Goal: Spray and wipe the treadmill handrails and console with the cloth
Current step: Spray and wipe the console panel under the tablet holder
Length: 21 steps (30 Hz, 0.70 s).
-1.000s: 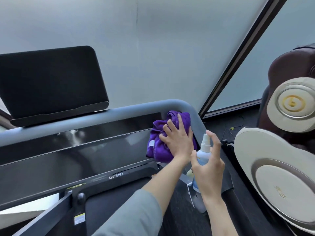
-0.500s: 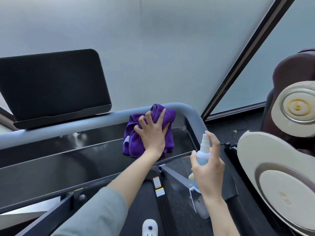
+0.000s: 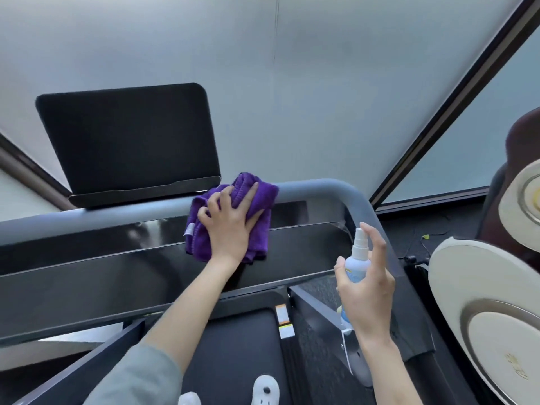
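Nearest the viewer, a white shoe (image 3: 265, 389) stands on the treadmill belt (image 3: 233, 340), below the console (image 3: 117, 276). To the right of the console's near edge, the right hand (image 3: 366, 290) holds a spray bottle (image 3: 357, 260) upright: fingers and thumb curl round the body, and the index finger arches over the white nozzle. Upon the console's glossy black panel, right of its centre, the left hand (image 3: 230, 226) presses a bunched purple cloth (image 3: 228, 217), fingers slightly spread and bent into the fabric. The cloth's upper fold overlaps the grey handrail (image 3: 321, 190) that runs along the console's far edge and curves down at its right end. Beyond the console, left of the cloth, a dark tablet holder (image 3: 128, 138) stands tilted. Far right of the console stands a cream-coloured machine (image 3: 482, 302).
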Motion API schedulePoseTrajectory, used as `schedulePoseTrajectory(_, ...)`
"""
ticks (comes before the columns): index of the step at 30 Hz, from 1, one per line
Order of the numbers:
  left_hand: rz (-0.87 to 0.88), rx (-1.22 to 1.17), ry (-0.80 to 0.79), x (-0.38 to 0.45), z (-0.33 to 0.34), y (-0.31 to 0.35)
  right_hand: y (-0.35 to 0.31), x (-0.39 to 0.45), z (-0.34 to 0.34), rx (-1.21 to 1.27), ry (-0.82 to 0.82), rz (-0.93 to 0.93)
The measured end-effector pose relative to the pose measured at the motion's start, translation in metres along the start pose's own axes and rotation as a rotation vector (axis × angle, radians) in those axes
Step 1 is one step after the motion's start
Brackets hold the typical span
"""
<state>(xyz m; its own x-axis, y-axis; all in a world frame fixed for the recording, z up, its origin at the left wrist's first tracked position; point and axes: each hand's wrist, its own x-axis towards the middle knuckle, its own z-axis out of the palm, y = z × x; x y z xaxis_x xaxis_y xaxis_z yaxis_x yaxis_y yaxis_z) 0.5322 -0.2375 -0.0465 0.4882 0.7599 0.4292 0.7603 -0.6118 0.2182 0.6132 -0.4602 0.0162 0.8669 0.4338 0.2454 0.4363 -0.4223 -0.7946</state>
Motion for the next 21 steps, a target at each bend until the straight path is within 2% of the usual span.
schedulePoseTrajectory(4, -0.279, 0.033, 0.091, -0.023, -0.017, -0.071, -0.001, -0.003, 0.006, 0.017, -0.027, -0.019)
schedulePoseTrajectory(7, -0.358, 0.006, 0.100, -0.018, -0.013, -0.053, 0.002, -0.004, 0.007, 0.011, -0.033, -0.012)
schedulePoseTrajectory(13, -0.085, 0.032, 0.019, 0.006, 0.013, 0.058, 0.002, 0.000, 0.011, -0.013, -0.029, -0.028)
schedulePoseTrajectory(16, 0.083, 0.031, -0.096, 0.015, 0.024, 0.114, 0.000, 0.007, 0.013, -0.037, -0.025, -0.028)
schedulePoseTrajectory(19, 0.189, -0.020, -0.199, 0.023, 0.026, 0.125, -0.005, 0.012, 0.014, -0.032, -0.014, -0.022)
schedulePoseTrajectory(21, 0.225, -0.019, -0.129, 0.024, 0.019, 0.105, -0.008, 0.014, 0.016, -0.027, -0.017, -0.021)
